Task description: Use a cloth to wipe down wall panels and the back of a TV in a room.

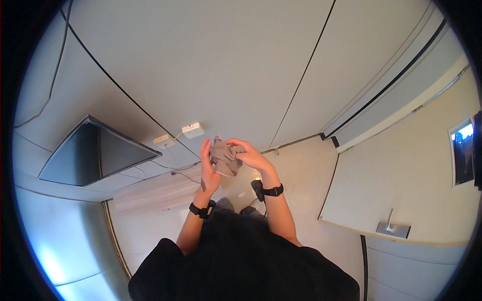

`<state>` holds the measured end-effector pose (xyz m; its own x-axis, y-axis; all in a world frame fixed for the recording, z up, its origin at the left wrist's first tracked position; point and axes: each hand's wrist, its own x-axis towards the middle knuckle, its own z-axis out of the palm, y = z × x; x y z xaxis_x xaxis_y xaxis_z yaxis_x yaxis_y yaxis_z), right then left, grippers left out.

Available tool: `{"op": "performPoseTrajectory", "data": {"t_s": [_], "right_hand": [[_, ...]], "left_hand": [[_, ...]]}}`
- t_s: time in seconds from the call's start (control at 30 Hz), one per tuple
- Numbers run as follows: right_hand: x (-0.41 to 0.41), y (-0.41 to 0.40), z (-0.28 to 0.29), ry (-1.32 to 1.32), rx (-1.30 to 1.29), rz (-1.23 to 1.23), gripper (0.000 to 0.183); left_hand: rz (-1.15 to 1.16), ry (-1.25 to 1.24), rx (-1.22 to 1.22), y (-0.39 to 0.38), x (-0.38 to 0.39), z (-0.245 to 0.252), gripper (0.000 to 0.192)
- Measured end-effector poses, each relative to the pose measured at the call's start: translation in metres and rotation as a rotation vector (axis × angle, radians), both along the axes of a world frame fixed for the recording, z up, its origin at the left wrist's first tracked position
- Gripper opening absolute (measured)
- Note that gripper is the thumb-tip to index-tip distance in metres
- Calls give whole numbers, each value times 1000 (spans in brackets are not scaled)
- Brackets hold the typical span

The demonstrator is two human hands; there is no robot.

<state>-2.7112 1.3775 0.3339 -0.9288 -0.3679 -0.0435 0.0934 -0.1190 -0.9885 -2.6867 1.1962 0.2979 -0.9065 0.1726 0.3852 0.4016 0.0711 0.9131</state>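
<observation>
A crumpled greyish-pink cloth [225,158] is held in front of my body, between both hands. My left hand [209,169] supports it from the left side, with the thumb near its lower edge and the fingers pointing up along it. From the right, my right hand [251,155] grips the cloth, the fingers bent over its top and side. Folds hide part of the fingertips. Black straps circle both wrists, and a dark device [258,189] sits beside the right wrist.
A white wall [226,75] with outlet boxes [192,130] rises ahead. A wall-mounted flat screen [94,158] juts out at left, cables hanging below. Under it lies a wood-toned surface [158,192]. At right stands a door [399,169] with a metal handle [392,228].
</observation>
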Motion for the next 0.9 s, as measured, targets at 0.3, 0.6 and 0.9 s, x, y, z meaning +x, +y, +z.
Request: {"op": "performPoseTrajectory", "data": {"t_s": [0.3,0.6,0.9], "right_hand": [[6,71,8,75,47,-170,49],[-31,140,12,294,31,-899,41],[-126,88,121,944,129,-1132,29]], "left_hand": [[-247,-168,-9,35,-30,-12,72],[-384,-258,182,76,-79,39,53],[-319,151,279,49,-146,106,37]]}}
